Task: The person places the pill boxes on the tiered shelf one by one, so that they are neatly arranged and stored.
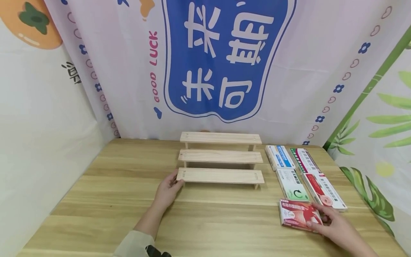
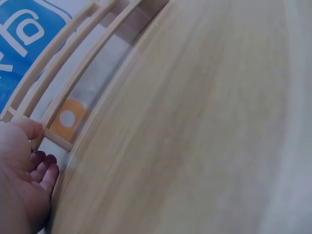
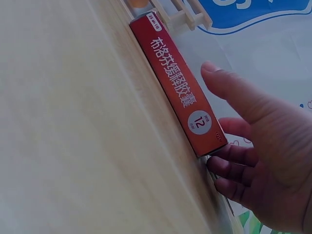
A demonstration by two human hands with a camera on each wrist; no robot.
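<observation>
A three-tier wooden stand (image 1: 221, 175) stands at the back middle of the table. My left hand (image 1: 167, 192) holds the left end of its lowest tier; in the left wrist view the thumb (image 2: 30, 127) lies against the wood, and the other fingers curl below. At the right, a red medicine box (image 1: 297, 214) lies flat on the table. Over its right end is my right hand (image 1: 337, 225), thumb above the box and fingers spread loosely around the end. From the right wrist view, a gap shows between the thumb (image 3: 219, 80) and the box (image 3: 178, 87).
Behind the red box lie a green-and-white box (image 1: 291, 184), a blue-and-white box (image 1: 280, 157), a green-and-maroon box (image 1: 305, 160) and a red-and-white box (image 1: 324, 191). A printed curtain (image 1: 138, 121) hangs behind the wooden table (image 1: 205, 221). White cloth borders the left side.
</observation>
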